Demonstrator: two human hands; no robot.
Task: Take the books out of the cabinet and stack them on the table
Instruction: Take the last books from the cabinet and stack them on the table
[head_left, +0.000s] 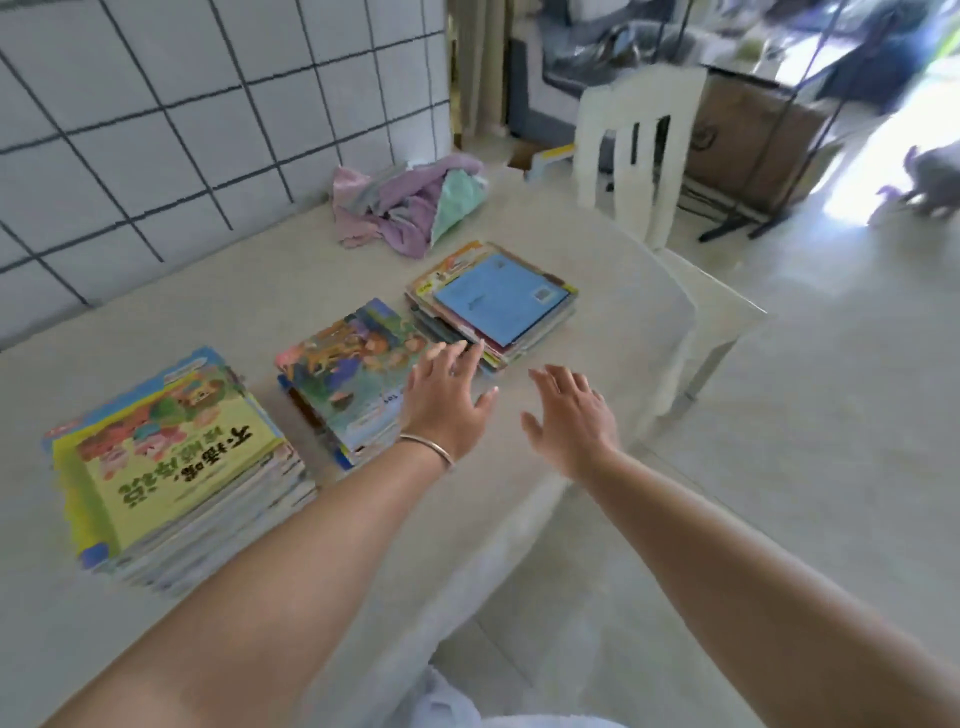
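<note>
Three stacks of picture books lie in a row on the pale table (260, 291). The left stack (171, 467) has a yellow cover on top. A painted cover tops the middle stack (348, 374). On the far stack (493, 301) the top book is blue. My left hand (447, 400), with a bangle on the wrist, hovers with spread fingers over the right edge of the middle stack, fingertips near the far stack. My right hand (571, 415) is spread open above the table's front edge, holding nothing. No cabinet is in view.
A crumpled pink, purple and green cloth (410, 202) lies at the back of the table against the tiled wall (156, 130). A white plastic chair (639, 150) stands past the table's far right corner. Tiled floor lies to the right.
</note>
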